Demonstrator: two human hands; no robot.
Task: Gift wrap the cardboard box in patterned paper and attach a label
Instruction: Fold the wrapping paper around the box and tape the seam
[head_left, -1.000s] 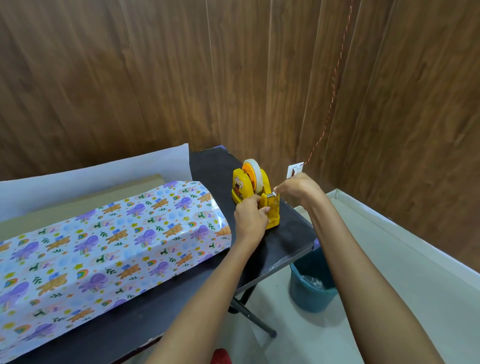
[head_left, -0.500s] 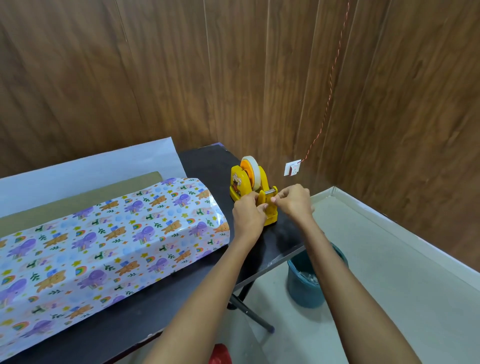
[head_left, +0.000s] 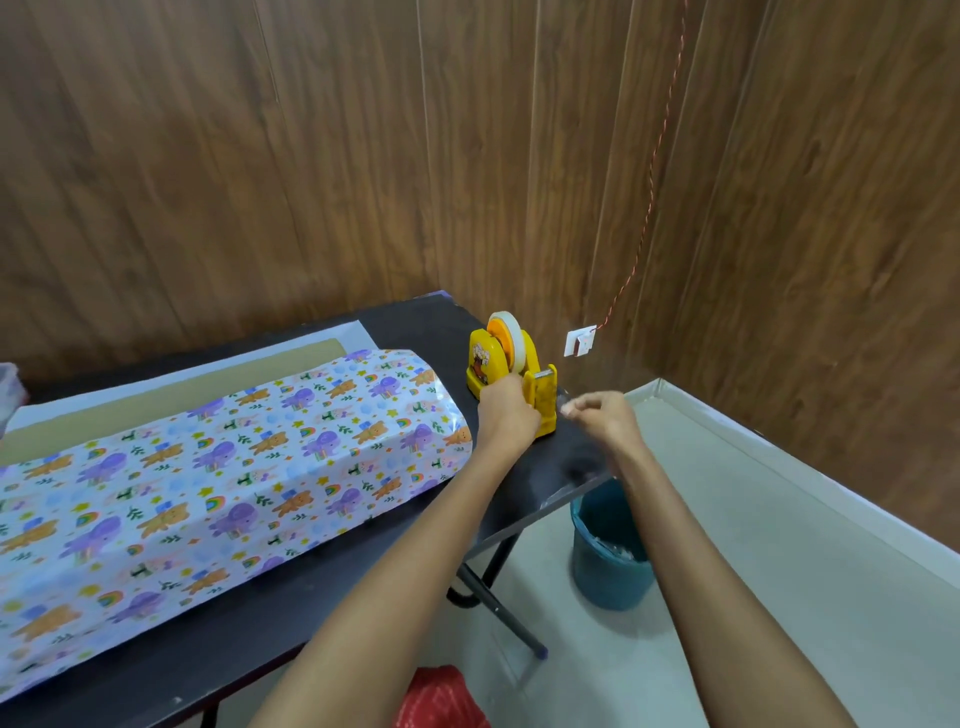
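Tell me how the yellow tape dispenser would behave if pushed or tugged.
Probably light plastic: the left hand grips the tape dispenser while the right hand pinches a tape strip, suggesting it would slide or lift otherwise. It looks rigid. Narrow, with the roll mounted high, it may tip sideways on the smooth black table.

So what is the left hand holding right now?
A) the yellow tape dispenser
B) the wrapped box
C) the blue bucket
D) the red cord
A: the left hand grips the yellow tape dispenser, while the right hand pinches a clear tape strip beside it.
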